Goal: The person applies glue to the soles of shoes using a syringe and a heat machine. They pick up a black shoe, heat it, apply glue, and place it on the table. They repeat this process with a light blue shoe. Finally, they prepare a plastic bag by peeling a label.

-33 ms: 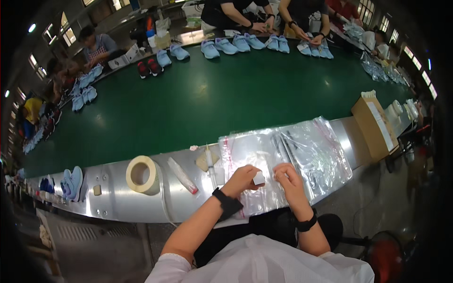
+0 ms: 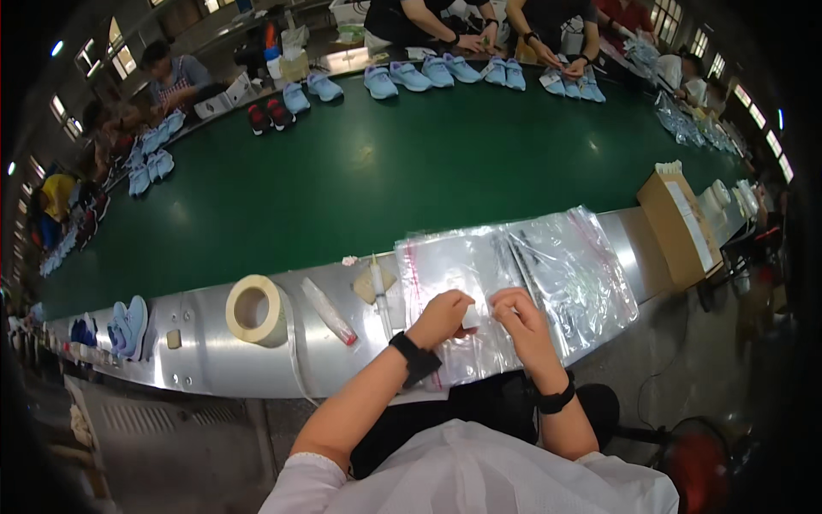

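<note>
My left hand (image 2: 439,321) is closed on a small white piece (image 2: 470,317), perhaps paper or a label, that shows only in part past the fingers. Close by on the right, my right hand (image 2: 524,330) has its fingers curled and pinched near that piece; whatever may be in them is too small to make out. Beneath both hands lie clear plastic bags (image 2: 561,274) with red-edged strips, spread over the metal ledge. A syringe-like tube (image 2: 381,295) rests on a tan pad (image 2: 364,285) just left of the bags.
A roll of cream tape (image 2: 272,321) and a clear-wrapped stick (image 2: 328,310) lie to the left. Blue shoes (image 2: 135,327) stand farther left. A cardboard box (image 2: 676,227) is at right. Across the green belt (image 2: 342,188), people handle rows of light-blue shoes (image 2: 411,77).
My right hand has shifted slightly left, closer to my left hand. Less of the white piece shows now. The view has shifted a little.
</note>
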`<state>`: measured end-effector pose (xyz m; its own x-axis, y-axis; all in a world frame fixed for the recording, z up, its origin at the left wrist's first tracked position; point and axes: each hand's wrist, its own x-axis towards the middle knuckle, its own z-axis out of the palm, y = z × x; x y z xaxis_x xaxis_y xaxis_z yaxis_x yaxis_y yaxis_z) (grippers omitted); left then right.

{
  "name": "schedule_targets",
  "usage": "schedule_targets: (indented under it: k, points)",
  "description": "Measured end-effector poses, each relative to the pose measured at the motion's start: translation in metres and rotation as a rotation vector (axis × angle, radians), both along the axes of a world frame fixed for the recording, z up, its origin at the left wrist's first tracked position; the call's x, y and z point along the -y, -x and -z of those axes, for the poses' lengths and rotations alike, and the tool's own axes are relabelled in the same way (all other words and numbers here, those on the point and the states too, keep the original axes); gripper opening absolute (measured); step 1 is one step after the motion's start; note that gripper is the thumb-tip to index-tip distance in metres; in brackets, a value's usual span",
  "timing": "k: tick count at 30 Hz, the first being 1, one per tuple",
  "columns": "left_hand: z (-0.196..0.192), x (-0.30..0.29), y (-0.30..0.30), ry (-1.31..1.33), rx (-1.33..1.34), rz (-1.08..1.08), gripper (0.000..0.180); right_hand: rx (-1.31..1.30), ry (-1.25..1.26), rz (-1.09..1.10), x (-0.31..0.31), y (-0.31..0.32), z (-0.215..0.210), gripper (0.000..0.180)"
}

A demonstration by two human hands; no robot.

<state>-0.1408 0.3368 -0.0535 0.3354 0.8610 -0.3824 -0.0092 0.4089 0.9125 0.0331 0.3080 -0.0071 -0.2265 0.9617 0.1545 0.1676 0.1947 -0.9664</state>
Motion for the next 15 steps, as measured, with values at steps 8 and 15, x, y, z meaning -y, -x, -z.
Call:
schedule_targets:
  k: [8,15]
  points:
    - [-0.035,0.028,0.037,0.454,0.640,-0.009,0.068,0.561,-0.431,-0.191,0.037,0.026,-0.025,0.048]
    - [-0.082,0.155,0.104,-0.076,0.331,-0.497,0.045,-0.326,0.188,0.552,0.008,-0.066,-0.005,0.021]
